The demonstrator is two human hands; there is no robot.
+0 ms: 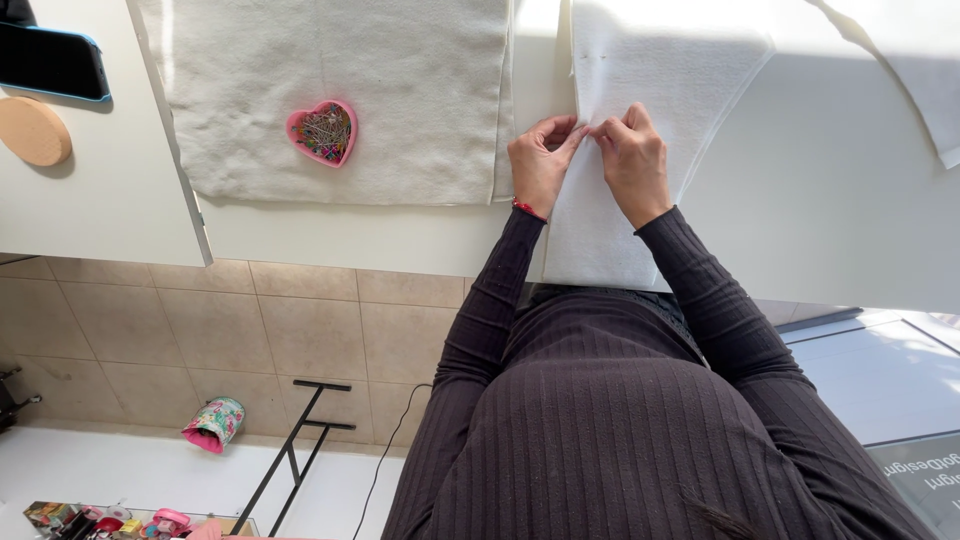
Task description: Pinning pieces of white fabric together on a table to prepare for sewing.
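My left hand (540,165), with a red bracelet at the wrist, and my right hand (633,160) meet fingertip to fingertip on the left edge of a white felt-like fabric piece (600,240). Both hands pinch that edge together; whether a pin sits between the fingers is too small to tell. The fabric lies on a white table (830,200) and runs from the table's near edge away from me. A pink heart-shaped dish of coloured pins (323,131) rests to the left of my left hand on a cream cloth (400,100).
A phone in a blue case (52,62) and a round wooden disc (32,131) lie at the far left on a second white surface. Another white fabric piece (925,60) lies far right. Below are a tiled floor, a floral container (214,424) and a black metal stand (295,450).
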